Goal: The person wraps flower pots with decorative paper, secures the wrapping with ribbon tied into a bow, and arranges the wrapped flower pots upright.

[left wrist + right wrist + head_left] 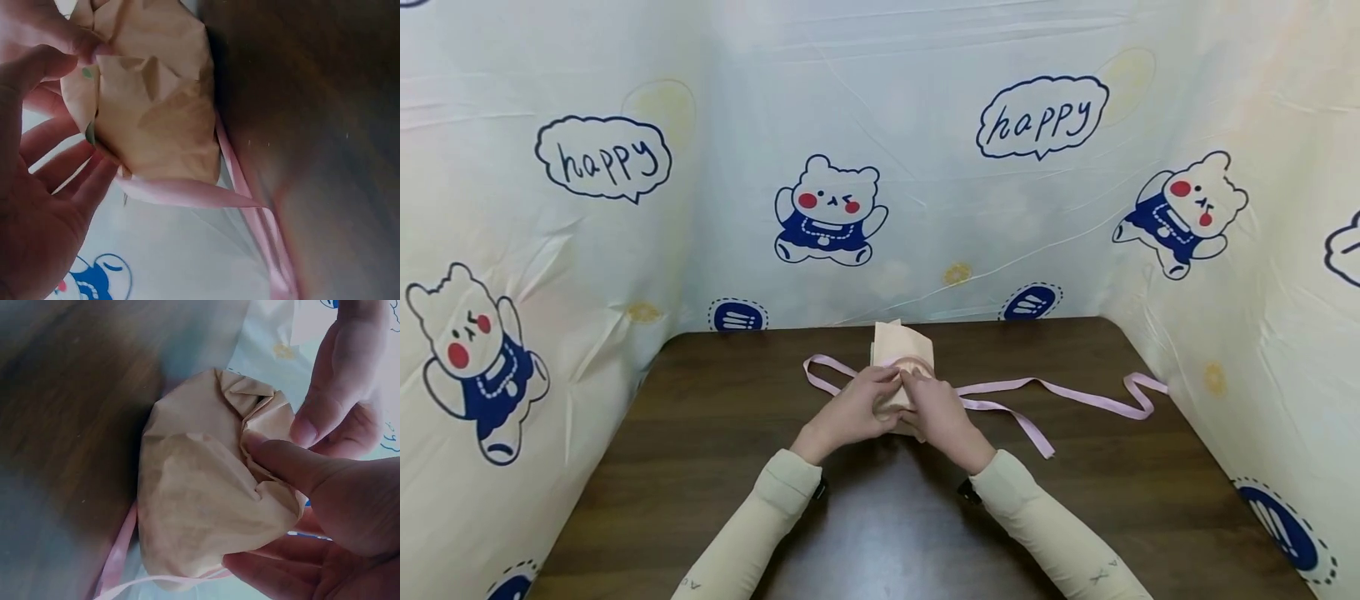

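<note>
A crumpled tan paper-wrapped package [901, 340] stands near the back middle of the table, its paper creased and folded along the top. My left hand [859, 406] grips its left side, thumb at the fold and fingers behind the paper [150, 112]. From the other side my right hand [942, 414] holds it, the thumb pressing into the gathered fold [194, 500] and fingers behind. Both thumbs are close together. A pink ribbon [1067, 396] runs out on both sides of the package; in the left wrist view the ribbon [187, 194] passes beneath its edge. What is inside the paper is hidden.
The dark brown wooden table [715, 467] is bordered at the back and sides by a pale printed curtain [917, 233] with cartoon bears. One ribbon end reaches the table's right edge, and another lies near the right forearm.
</note>
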### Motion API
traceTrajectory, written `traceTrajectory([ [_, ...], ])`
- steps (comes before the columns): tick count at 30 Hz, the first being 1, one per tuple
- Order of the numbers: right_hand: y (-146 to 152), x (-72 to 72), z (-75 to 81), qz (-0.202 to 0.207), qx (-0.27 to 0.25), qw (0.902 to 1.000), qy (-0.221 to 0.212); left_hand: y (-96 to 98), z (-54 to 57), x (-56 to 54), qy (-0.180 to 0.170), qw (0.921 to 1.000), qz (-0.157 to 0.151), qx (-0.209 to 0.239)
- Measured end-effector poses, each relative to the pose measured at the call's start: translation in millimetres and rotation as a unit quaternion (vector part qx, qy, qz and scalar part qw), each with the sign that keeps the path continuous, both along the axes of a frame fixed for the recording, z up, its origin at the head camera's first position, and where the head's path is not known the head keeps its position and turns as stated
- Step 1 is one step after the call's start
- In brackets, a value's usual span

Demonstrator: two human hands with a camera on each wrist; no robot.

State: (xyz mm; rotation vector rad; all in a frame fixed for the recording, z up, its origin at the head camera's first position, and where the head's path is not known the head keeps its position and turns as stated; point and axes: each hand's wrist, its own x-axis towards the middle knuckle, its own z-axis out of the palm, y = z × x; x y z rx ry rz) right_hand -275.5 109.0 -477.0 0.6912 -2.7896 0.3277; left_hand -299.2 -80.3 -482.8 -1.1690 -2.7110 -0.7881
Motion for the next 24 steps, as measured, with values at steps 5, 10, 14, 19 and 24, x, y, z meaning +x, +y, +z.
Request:
traceTrajectory([
  [5,12,-4.7,4.2,0.075,-0.005,0.9963,-0.042,2.4,1.6,-1.5,0.031,0.9994,-0.015,-0.011],
  [10,39,-22.7,19.9,0.162,-0.081,0.9713,-0.155,7.3,2.7,-2.9,0.045,0.9989,-0.003,-0.014],
  [14,54,-45.9,22.6,0.124,-0.179,0.961,-0.171,13.3,3.5,-2.0,0.053,0.9984,0.009,-0.018],
  [19,52,-70.9,6.7,0.049,-0.208,0.9642,-0.158,17.2,5.4,2.0,0.042,0.998,0.033,-0.035],
  [24,49,-80.4,-8.5,0.024,-0.206,0.9693,-0.132,18.2,6.9,4.5,0.046,0.9968,0.039,-0.053],
])
